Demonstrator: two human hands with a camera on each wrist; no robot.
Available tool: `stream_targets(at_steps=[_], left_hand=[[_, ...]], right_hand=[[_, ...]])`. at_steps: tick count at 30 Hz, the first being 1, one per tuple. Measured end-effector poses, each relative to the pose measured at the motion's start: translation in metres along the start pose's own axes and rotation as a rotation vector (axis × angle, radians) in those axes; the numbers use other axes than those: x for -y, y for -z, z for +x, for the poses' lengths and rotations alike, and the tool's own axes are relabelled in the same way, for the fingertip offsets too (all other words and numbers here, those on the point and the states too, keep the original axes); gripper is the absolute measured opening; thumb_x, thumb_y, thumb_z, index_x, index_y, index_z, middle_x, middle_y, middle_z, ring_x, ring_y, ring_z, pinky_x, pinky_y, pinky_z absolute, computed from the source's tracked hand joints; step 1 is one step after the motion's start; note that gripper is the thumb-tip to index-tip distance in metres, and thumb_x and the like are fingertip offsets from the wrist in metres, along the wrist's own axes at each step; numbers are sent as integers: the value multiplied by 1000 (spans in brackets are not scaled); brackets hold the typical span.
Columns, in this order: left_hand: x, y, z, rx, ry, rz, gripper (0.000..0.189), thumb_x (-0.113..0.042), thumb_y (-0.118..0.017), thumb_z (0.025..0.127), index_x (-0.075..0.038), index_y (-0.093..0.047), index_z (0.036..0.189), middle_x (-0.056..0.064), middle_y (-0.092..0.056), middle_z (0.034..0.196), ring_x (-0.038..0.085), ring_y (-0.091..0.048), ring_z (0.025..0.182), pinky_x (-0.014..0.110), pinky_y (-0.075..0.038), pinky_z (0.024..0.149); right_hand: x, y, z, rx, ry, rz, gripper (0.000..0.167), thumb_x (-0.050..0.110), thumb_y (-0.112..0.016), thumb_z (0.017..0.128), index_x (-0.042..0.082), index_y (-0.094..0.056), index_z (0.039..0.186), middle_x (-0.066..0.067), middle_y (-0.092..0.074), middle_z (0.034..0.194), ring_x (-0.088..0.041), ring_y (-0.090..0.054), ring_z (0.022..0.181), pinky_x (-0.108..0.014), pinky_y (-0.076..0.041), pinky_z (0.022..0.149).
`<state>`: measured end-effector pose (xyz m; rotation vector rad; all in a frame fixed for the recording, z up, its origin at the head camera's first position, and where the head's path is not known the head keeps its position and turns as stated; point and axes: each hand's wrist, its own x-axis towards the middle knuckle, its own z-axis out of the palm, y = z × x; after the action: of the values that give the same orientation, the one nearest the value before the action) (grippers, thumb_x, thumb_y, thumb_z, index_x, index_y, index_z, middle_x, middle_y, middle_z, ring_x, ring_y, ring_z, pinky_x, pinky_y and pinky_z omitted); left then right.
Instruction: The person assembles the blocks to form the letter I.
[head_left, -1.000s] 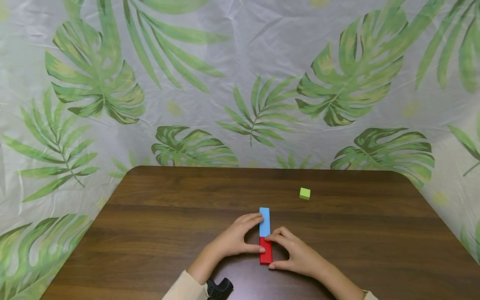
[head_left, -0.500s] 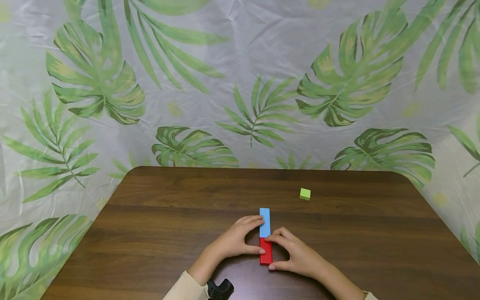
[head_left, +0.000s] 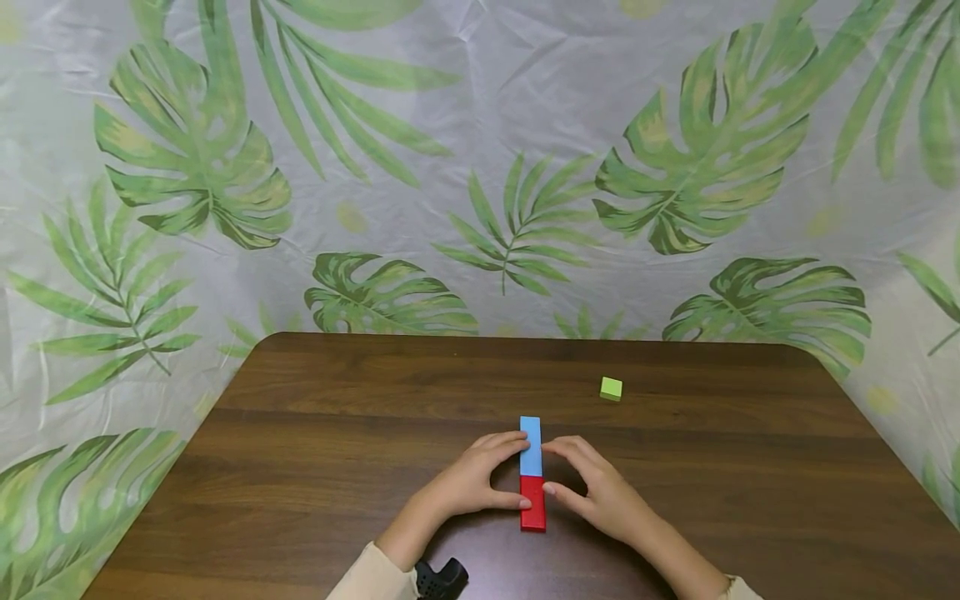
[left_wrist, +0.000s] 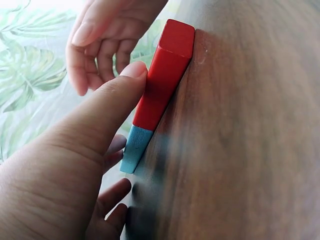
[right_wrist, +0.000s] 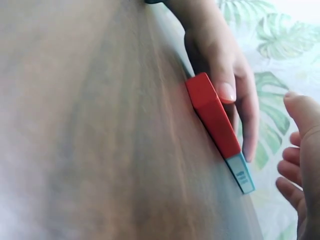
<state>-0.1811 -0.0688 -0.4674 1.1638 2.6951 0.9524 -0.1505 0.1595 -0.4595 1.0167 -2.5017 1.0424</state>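
A glossy red rectangular block point(head_left: 536, 508) and a light-blue rectangular block point(head_left: 532, 458) meet end to end at the lower centre of the head view, flat on the dark wood-grain table point(head_left: 337, 433). The left hand point(head_left: 472, 477) rests its thumb on the red block and fingertips on the blue one, wrapped round neither. The right hand point(head_left: 602, 490) hovers just beside them, thumb and fingers apart, holding nothing. To keep the row straight, light, even pressure on both blocks seems best; a sideways push near the joint could skew it. No container shows; a small lime-green cube point(head_left: 611, 388) sits right of centre, higher in the frame.
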Motion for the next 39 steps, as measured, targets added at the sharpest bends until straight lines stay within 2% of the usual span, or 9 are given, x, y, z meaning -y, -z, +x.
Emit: stream_targets(at_steps=[3, 7, 13, 23, 30, 39], left_hand=[[0, 0, 0, 4, 7, -7, 75, -54, -63, 76, -14, -41, 136, -1, -34, 140, 20, -30, 126, 41, -30, 99], [-1, 1, 0, 7, 18, -13, 76, -54, -63, 75, -15, -41, 136, -1, -34, 140, 20, -30, 126, 41, -30, 99], [0, 2, 0, 13, 29, -15, 76, -54, -63, 75, -15, -40, 136, -1, -33, 140, 20, -29, 127, 41, -29, 99], [1, 1, 0, 12, 25, -7, 76, -52, -65, 75, -15, -41, 136, -1, -33, 140, 21, -29, 126, 40, -29, 99], [1, 1, 0, 12, 17, -5, 75, -51, -65, 75, -15, -41, 136, -2, -33, 140, 20, -30, 126, 40, -29, 100], [0, 0, -1, 19, 26, -6, 75, -51, -65, 76, -15, -40, 137, -3, -33, 141, 20, -30, 127, 40, -28, 100]], right_hand=[[-4, 1, 3, -51, 20, -18, 44, 21, -66, 83, 6, -51, 122, 2, -49, 118, -14, -47, 108, -40, -43, 86], [-12, 4, 8, -92, 18, -46, 44, 18, -66, 83, 5, -51, 122, 0, -49, 118, -16, -47, 108, -37, -42, 87], [-26, 12, 13, -120, -34, -74, 45, 20, -64, 84, 3, -49, 123, -3, -48, 121, -18, -46, 111, -38, -40, 88], [-55, 25, 20, -240, -148, -114, 53, 18, -68, 81, 4, -46, 127, -9, -46, 126, -26, -43, 116, -47, -37, 90], [-70, 32, 21, -268, -195, -119, 58, 17, -68, 81, 1, -42, 130, -15, -44, 127, -32, -43, 114, -51, -37, 89], [-90, 38, 21, -290, -300, -93, 60, 21, -66, 83, -1, -39, 132, -21, -40, 130, -40, -38, 117, -55, -33, 89]])
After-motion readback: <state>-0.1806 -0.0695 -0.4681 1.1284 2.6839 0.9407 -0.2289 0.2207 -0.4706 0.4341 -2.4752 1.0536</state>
